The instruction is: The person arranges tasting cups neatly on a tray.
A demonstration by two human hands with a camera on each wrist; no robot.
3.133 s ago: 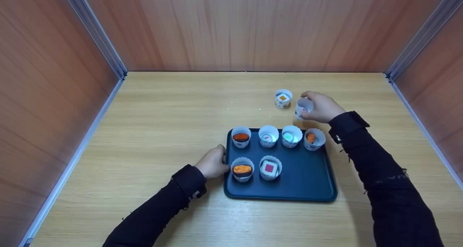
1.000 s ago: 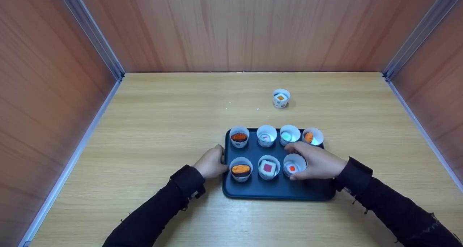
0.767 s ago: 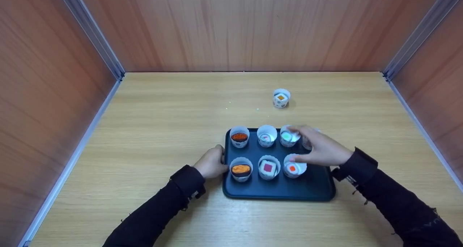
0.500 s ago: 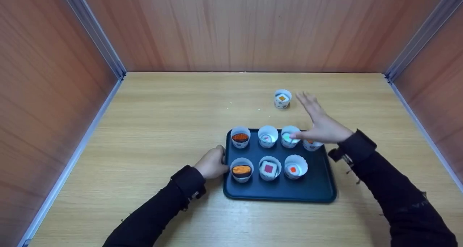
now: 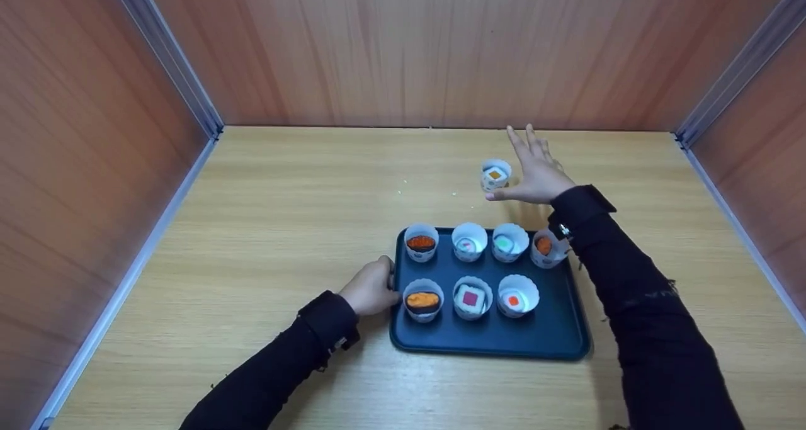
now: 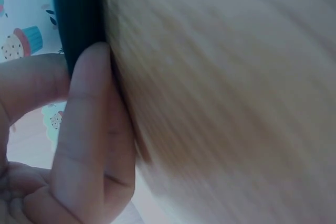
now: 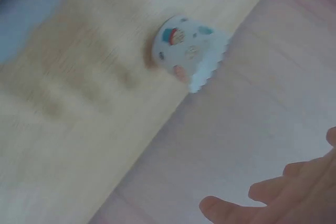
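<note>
My left hand (image 5: 371,286) pinches the left rim of a dark blue-green tray (image 5: 491,340); in the left wrist view its fingers (image 6: 89,98) bend around the tray's edge (image 6: 79,9). My right hand (image 5: 535,175) reaches over the table with fingers spread, holding nothing. Just left of it stands a paper baking cup (image 5: 495,179) with a white and orange piece inside. The right wrist view shows this cup (image 7: 186,51) with its cupcake print, apart from the fingers. On the tray sit two rows of similar cups, among them one with a red-dotted piece (image 5: 517,296) at the front.
The back row on the tray includes a cup with a red-topped piece (image 5: 421,242) and, at the right corner, one with an orange piece (image 5: 546,247). Small crumbs lie on the wooden table (image 5: 302,197). Wooden panels (image 5: 428,52) enclose the back and sides.
My right hand carried a cup from the table to the tray's front row, let it go, then moved back and away toward the remaining table cup. My left hand stays on the tray.
</note>
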